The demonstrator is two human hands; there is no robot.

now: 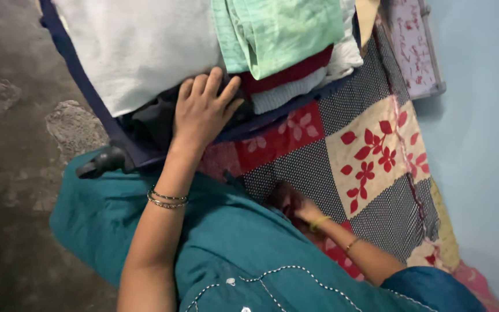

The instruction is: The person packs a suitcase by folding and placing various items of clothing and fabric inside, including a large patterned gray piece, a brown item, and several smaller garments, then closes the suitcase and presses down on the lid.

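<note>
Two hands working: your left hand [203, 110] is pressing flat, fingers spread, on dark cloth [151, 124] under the stack [278, 34]; soft, floppy, so gather a fold. Right hand [293, 202], grip unclear, below it.

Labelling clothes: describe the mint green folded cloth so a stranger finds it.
Start at the open suitcase top left. In its pile right of the white cloth, the mint green cloth lies topmost, above the left hand; red and white pieces sit beneath.
</note>
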